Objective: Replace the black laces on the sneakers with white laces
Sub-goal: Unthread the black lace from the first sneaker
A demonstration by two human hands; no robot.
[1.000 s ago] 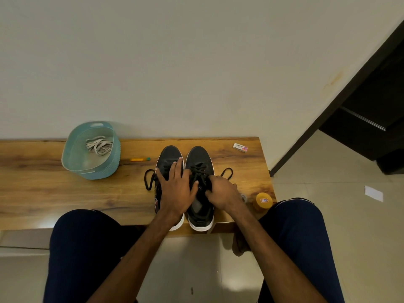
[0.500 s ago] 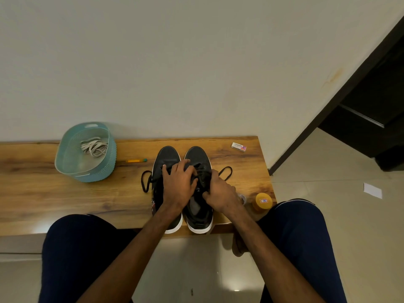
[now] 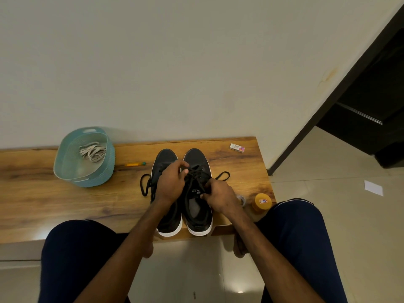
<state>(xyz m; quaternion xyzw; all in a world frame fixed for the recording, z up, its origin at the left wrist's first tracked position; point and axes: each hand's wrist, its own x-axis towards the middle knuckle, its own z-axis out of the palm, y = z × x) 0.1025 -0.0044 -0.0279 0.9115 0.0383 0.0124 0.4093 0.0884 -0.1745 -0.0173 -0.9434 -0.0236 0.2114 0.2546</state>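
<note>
While both hands work at the shoes, a teal basket (image 3: 84, 162) stands toward the back edge of the wooden bench (image 3: 65, 202), left of the pair, with the white laces (image 3: 93, 151) coiled loosely inside it. Just right of the basket, near the back edge, lies a small yellow pen with a green tip (image 3: 134, 164). The left sneaker (image 3: 166, 215) and the right sneaker (image 3: 197, 213) sit side by side, toes to the wall, white-soled heels at the bench's front edge. A loose loop of black laces (image 3: 144, 185) trails on the wood beside the left sneaker. The left hand (image 3: 171, 182) rests over the left sneaker's lacing, its fingertips curled and pinched on the black lacing at the right sneaker's eyelets. The right hand (image 3: 220, 196) is pinched shut on a strand of that same lace over the right sneaker's tongue. Another black loop lies on the wood just right of the pair. An eraser (image 3: 237, 148) lies at the back right corner, and an orange-lidded jar (image 3: 262, 202) stands at the bench's right edge.
</note>
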